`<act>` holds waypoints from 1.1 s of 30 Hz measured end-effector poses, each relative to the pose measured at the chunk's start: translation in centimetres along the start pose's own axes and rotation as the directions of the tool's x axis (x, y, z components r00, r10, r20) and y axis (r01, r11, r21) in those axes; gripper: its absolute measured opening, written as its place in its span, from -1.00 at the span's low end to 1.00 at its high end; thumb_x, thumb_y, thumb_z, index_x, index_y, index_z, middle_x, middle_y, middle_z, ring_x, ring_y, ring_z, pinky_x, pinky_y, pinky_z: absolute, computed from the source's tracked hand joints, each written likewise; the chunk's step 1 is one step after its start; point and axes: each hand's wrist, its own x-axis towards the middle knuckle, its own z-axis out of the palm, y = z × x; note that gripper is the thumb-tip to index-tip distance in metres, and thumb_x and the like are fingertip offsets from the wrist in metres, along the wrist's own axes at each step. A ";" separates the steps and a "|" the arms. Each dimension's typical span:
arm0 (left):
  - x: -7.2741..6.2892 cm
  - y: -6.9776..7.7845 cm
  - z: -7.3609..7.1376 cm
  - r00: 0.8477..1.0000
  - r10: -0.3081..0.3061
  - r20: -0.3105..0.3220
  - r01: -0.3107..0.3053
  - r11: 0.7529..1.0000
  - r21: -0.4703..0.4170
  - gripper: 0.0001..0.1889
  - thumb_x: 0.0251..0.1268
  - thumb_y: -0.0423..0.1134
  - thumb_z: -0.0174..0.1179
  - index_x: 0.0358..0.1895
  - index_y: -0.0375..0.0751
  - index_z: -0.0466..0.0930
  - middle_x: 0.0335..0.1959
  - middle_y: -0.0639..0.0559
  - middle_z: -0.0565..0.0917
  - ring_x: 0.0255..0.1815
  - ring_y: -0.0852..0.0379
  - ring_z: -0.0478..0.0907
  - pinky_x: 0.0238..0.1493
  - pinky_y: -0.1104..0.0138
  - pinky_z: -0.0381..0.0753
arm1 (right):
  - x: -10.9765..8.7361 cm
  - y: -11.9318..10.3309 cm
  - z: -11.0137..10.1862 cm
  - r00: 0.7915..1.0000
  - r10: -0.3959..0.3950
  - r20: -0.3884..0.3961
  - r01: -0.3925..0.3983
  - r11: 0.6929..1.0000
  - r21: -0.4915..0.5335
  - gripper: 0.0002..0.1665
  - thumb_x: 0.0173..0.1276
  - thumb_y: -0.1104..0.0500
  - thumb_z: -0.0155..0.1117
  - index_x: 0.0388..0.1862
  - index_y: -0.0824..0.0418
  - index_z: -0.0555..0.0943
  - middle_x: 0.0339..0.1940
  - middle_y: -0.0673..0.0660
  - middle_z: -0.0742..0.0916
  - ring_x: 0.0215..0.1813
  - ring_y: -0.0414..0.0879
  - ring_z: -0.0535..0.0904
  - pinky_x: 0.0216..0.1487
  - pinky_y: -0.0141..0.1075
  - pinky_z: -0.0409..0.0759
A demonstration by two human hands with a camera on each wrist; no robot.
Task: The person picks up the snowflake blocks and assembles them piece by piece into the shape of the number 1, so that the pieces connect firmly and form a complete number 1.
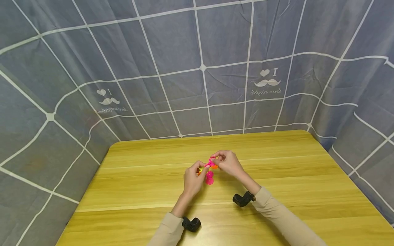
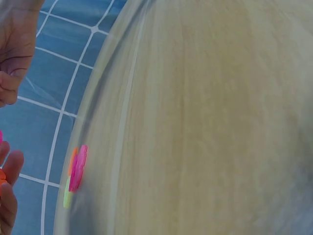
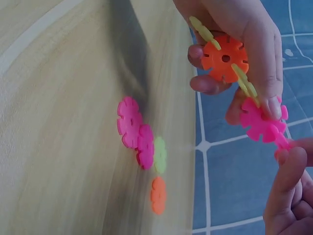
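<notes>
My left hand [image 1: 192,179] holds a chain of slotted plastic flower discs. In the right wrist view the chain has an orange disc [image 3: 232,46], a yellow disc [image 3: 204,31] and another yellow disc [image 3: 246,87] set edge-on, and a pink disc [image 3: 254,122] under the thumb. My right hand [image 1: 229,164] pinches a second pink disc [image 3: 280,139], seen edge-on, against the slotted rim of the first. Fingers hide part of it, so whether the two are joined I cannot tell.
Loose discs lie on the wooden table [image 1: 138,191] below the hands: two pink discs [image 3: 129,122], a yellow-green disc [image 3: 160,155] and an orange disc [image 3: 158,196]. A grey curtain with white lines [image 1: 175,89] surrounds the table's back and sides.
</notes>
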 end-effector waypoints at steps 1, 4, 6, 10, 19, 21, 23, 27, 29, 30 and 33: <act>0.0 0.0 0.0 1.000 -0.004 0.002 0.004 1.000 0.005 -0.85 0.27 -0.12 0.26 -0.35 -0.11 0.67 -0.65 0.06 0.58 -0.58 0.33 0.30 -0.50 0.50 0.29 | 0.0 0.1 0.0 1.000 0.008 0.006 -0.008 1.000 0.000 -0.83 0.22 0.28 0.30 -0.23 0.30 0.71 -0.59 0.31 0.65 -0.70 0.02 0.48 -0.67 -0.43 0.27; 0.0 0.1 0.0 1.000 -0.006 0.005 0.006 1.000 0.005 -0.86 0.26 -0.14 0.27 -0.34 -0.12 0.67 -0.63 0.06 0.61 -0.58 0.31 0.32 -0.48 0.50 0.31 | 0.2 0.3 0.0 0.999 0.028 0.024 -0.028 1.000 0.008 -0.81 0.24 0.26 0.30 -0.19 0.30 0.71 -0.58 0.32 0.64 -0.69 0.04 0.48 -0.66 -0.43 0.27; 0.0 0.1 0.0 1.000 -0.012 0.005 0.012 1.000 -0.004 -0.88 0.26 -0.16 0.27 -0.32 -0.12 0.67 -0.55 0.06 0.68 -0.53 0.31 0.38 -0.42 0.49 0.37 | 0.3 0.5 0.0 0.999 0.039 0.032 -0.040 0.999 0.023 -0.79 0.25 0.25 0.30 -0.15 0.31 0.69 -0.63 0.26 0.62 -0.70 -0.02 0.44 -0.66 -0.43 0.25; -0.1 0.0 0.0 1.000 -0.024 0.001 0.024 0.999 -0.021 -0.90 0.25 -0.18 0.27 -0.28 -0.11 0.67 -0.43 0.06 0.74 -0.46 0.30 0.45 -0.33 0.47 0.42 | 0.3 0.7 0.0 0.997 0.059 0.040 -0.062 0.995 0.072 -0.72 0.26 0.23 0.32 -0.08 0.34 0.63 -0.66 0.15 0.60 -0.68 -0.03 0.46 -0.64 -0.39 0.33; -0.1 0.1 -0.2 0.999 -0.049 0.019 0.050 0.997 -0.052 -0.87 0.24 -0.17 0.28 -0.22 -0.11 0.65 -0.41 0.04 0.73 -0.43 0.26 0.46 -0.32 0.46 0.41 | 0.2 0.6 -0.2 0.996 0.081 0.022 -0.083 0.989 0.121 -0.79 0.34 0.19 0.25 -0.18 0.34 0.65 -0.46 0.31 0.71 -0.55 0.12 0.60 -0.41 -0.05 0.65; -0.1 0.1 -0.3 0.998 -0.053 0.025 0.054 0.997 -0.049 -0.86 0.22 -0.16 0.29 -0.21 -0.10 0.64 -0.42 0.03 0.72 -0.41 0.23 0.49 -0.29 0.45 0.43 | 0.2 0.6 -0.3 0.997 0.073 0.015 -0.075 0.992 0.103 -0.79 0.35 0.20 0.24 -0.19 0.34 0.67 -0.47 0.22 0.73 -0.50 0.20 0.61 -0.40 -0.03 0.65; -0.1 0.2 -0.3 0.998 -0.059 0.028 0.060 0.997 -0.042 -0.83 0.19 -0.16 0.32 -0.20 -0.09 0.64 -0.40 0.03 0.71 -0.36 0.21 0.53 -0.27 0.44 0.45 | 0.2 0.7 -0.3 0.998 0.067 0.013 -0.068 0.994 0.085 -0.80 0.33 0.20 0.25 -0.20 0.32 0.68 -0.48 0.14 0.73 -0.47 0.26 0.61 -0.40 -0.02 0.64; -0.1 0.2 -0.4 0.998 -0.055 0.037 0.056 0.998 -0.028 -0.77 0.12 -0.16 0.37 -0.17 -0.10 0.62 -0.39 0.01 0.71 -0.38 0.21 0.53 -0.34 0.46 0.41 | 0.3 0.7 -0.3 0.998 0.064 0.027 -0.066 0.994 0.082 -0.81 0.30 0.20 0.27 -0.21 0.30 0.68 -0.49 0.12 0.74 -0.45 0.26 0.61 -0.38 0.00 0.65; -0.2 0.1 -0.5 0.998 -0.057 0.036 0.058 0.998 -0.018 -0.75 0.09 -0.15 0.39 -0.17 -0.09 0.63 -0.39 0.01 0.71 -0.43 0.25 0.49 -0.41 0.49 0.36 | 0.3 0.7 -0.3 0.997 0.063 0.034 -0.065 0.994 0.087 -0.81 0.30 0.21 0.28 -0.20 0.31 0.68 -0.49 0.13 0.74 -0.48 0.21 0.61 -0.38 0.00 0.65; -0.2 0.1 -0.5 0.998 -0.056 0.034 0.057 0.998 -0.016 -0.74 0.08 -0.15 0.40 -0.17 -0.09 0.63 -0.40 0.01 0.71 -0.45 0.26 0.46 -0.44 0.49 0.33 | 0.3 0.7 -0.3 0.997 0.063 0.034 -0.066 0.994 0.089 -0.81 0.30 0.20 0.28 -0.20 0.30 0.68 -0.49 0.13 0.74 -0.50 0.16 0.61 -0.38 -0.01 0.65; -0.2 0.0 -0.6 0.998 -0.060 0.021 0.060 0.998 -0.007 -0.74 0.08 -0.14 0.39 -0.17 -0.08 0.64 -0.40 0.01 0.71 -0.48 0.32 0.42 -0.47 0.51 0.31 | 0.3 0.7 -0.3 0.998 0.059 0.034 -0.061 0.994 0.086 -0.80 0.34 0.20 0.24 -0.18 0.32 0.67 -0.47 0.15 0.73 -0.53 0.09 0.59 -0.38 -0.03 0.65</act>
